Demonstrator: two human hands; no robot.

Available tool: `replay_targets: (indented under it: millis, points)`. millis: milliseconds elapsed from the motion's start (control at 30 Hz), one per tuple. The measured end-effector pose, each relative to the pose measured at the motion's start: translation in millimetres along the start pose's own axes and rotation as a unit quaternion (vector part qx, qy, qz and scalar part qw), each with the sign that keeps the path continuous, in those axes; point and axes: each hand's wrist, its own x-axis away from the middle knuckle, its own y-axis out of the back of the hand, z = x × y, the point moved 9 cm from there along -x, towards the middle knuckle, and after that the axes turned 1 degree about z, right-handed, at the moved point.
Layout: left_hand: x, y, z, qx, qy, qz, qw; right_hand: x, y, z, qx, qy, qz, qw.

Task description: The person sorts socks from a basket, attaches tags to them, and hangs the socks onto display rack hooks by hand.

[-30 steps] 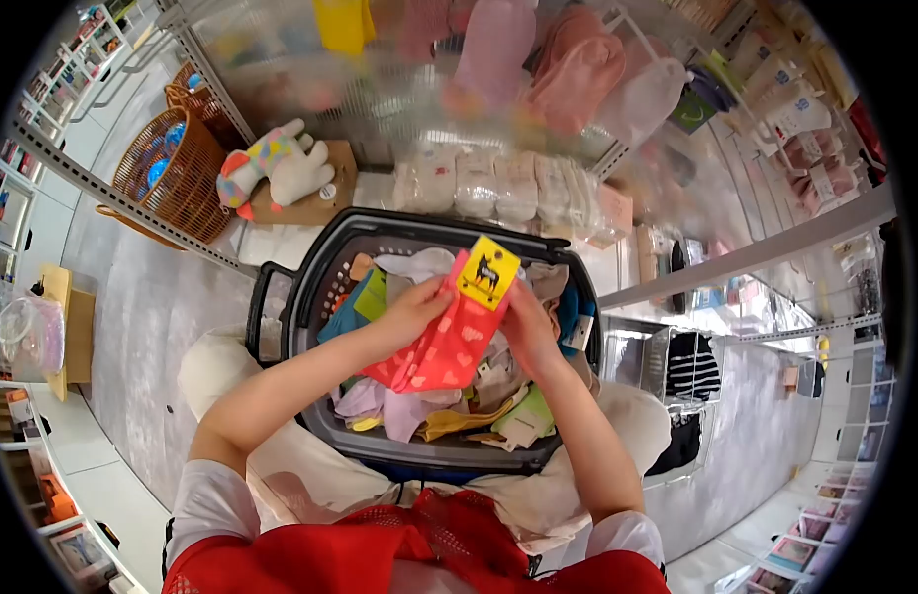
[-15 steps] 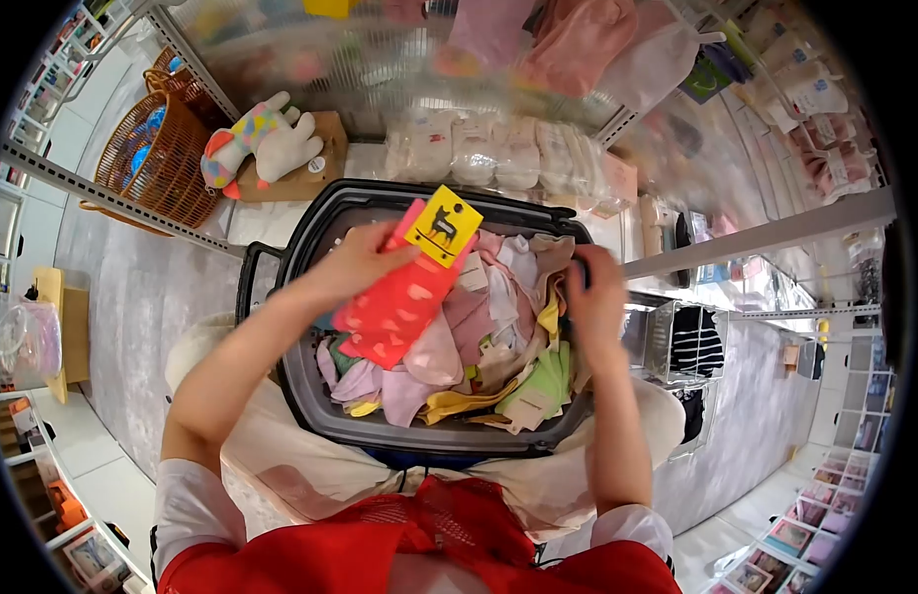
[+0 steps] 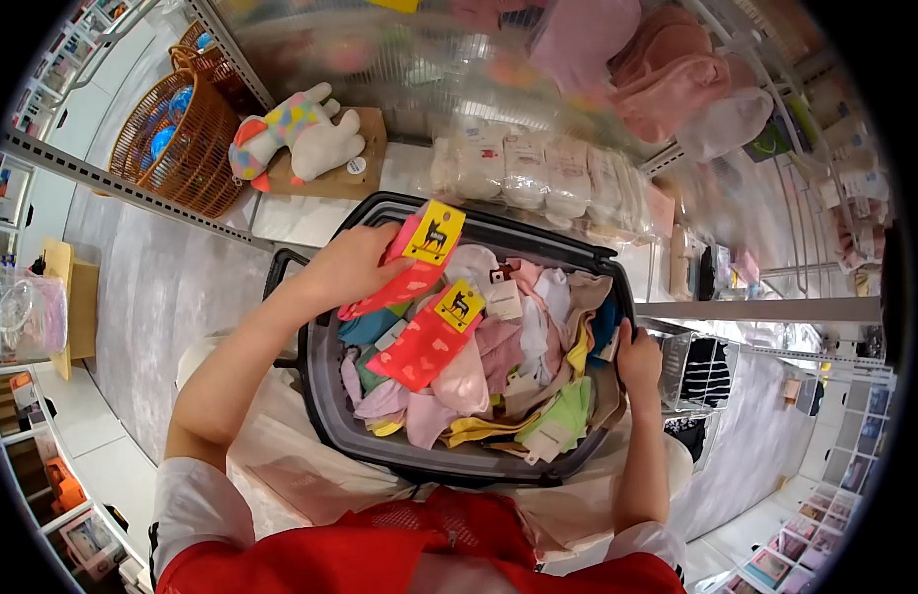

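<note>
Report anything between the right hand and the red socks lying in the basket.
A heap of white, pink and beige items lies between the right hand, at the basket's rim, and the red socks; above, the way looks clear.

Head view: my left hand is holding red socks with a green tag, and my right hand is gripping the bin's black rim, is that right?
Not quite: the tag is yellow, not green, as the head view shows. Your left hand is holding the red socks, and your right hand is gripping the bin's black rim.
</note>
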Motion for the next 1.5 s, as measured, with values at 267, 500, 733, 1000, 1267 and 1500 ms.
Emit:
replay_targets:
  millis: [267, 500, 733, 1000, 1267, 1500]
  points:
    - [-2.7, -21.7, 18.2, -0.059, 0.033, 0.046, 0.997, -3.4, 7.2, 7.5, -0.103, 0.064, -0.034, 0.992]
    - [3.6, 0.0, -7.3, -0.060, 0.004, 0.034, 0.998, -6.2, 10.1, 14.6, -0.068, 0.058, -0.061, 0.994]
    - [8.5, 15.8, -5.9, 0.259, 0.039, 0.015, 0.965, -3.5, 13.4, 13.9, -0.075, 0.057, -0.080, 0.992]
    - [32.1, 6.5, -14.5, 0.550, 0.127, 0.035, 0.825, -4.8, 7.1, 5.1, -0.141, 0.090, -0.099, 0.981]
    - [73.5, 7.5, -74.7, 0.680, 0.045, 0.027, 0.731, 3.1, -15.6, -2.9, -0.189, 0.143, -0.034, 0.971]
    - [87.9, 45.5, -136.9, 0.590, -0.072, -0.043, 0.803, 120.2, 119.6, 183.9, -0.615, 0.400, 0.188, 0.653]
